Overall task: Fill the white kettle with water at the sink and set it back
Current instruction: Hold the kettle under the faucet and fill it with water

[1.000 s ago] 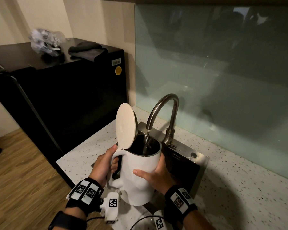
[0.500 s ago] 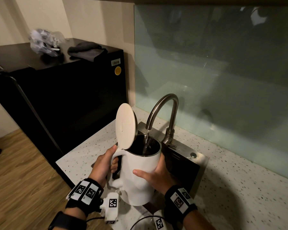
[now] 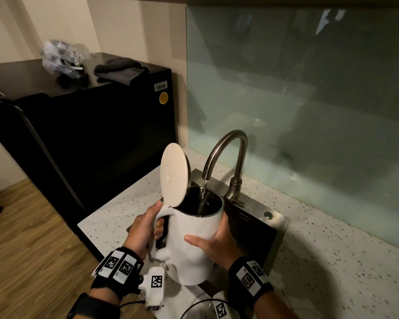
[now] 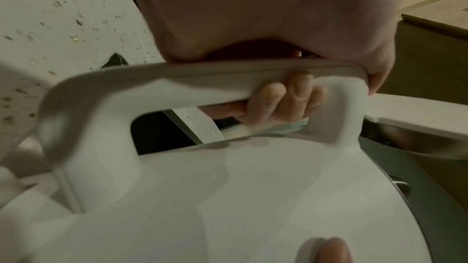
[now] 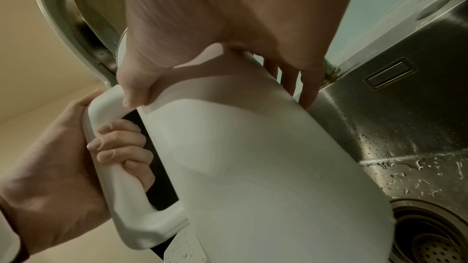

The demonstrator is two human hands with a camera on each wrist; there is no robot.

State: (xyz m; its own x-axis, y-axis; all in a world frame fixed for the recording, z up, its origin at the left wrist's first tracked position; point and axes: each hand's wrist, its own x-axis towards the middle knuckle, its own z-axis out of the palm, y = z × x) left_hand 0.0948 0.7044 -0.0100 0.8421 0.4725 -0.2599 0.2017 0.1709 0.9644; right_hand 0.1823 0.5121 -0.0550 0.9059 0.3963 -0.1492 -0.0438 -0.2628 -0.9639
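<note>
Head view: a pale green glass splashback (image 3: 309, 100) covers the wall behind a speckled white countertop (image 3: 332, 261). To the left stands a black refrigerator (image 3: 97, 134), with a crumpled plastic bag (image 3: 60, 58) and a folded dark cloth (image 3: 120, 70) on its top. A stainless steel sink (image 3: 251, 229) is set into the countertop, and a curved steel faucet (image 3: 226, 157) rises at its back edge. The white kettle (image 3: 194, 245) is held in the air over the sink, tilted slightly, with its mouth directly below the faucet outlet. Its round lid (image 3: 174, 176) stands hinged open, nearly upright, on the handle side. A thin stream of water (image 3: 204, 194) runs from the outlet into the dark interior of the kettle. The left hand (image 3: 143, 229) grips the kettle handle (image 3: 158, 223); in the left wrist view its fingers (image 4: 281, 103) are curled fully around the handle bar. The right hand (image 3: 213, 244) supports the kettle body from the sink side. In the right wrist view its thumb (image 5: 134, 85) presses the near wall, and its remaining fingers (image 5: 303, 85) wrap the far wall, only partly curved. Both wrists carry black bands with printed square markers. Water droplets lie on the sink wall (image 5: 405, 147), and a round drain strainer (image 5: 435, 239) sits at the sink bottom.
</note>
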